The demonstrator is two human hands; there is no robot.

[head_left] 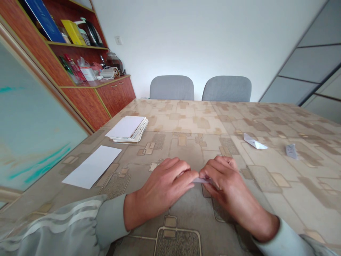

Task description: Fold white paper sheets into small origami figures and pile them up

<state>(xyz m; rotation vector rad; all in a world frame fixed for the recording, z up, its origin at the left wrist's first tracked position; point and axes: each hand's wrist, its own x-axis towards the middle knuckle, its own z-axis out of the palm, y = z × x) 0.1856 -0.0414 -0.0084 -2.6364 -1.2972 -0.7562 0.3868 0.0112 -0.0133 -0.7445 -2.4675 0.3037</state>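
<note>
Left hand (162, 188) and right hand (226, 185) closed, pinching a folded paper strip (201, 180) between them over the counter (186, 117), white sheet (92, 167) and paper stack (128, 128) left of the strip, folded paper (254, 141) right of it

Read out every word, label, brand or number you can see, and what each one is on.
Nothing is legible: any print on the blue rectangular binder or yellow cardboard box on the wooden shelf, or on the white carton below, is too small or blurred to read.
</note>
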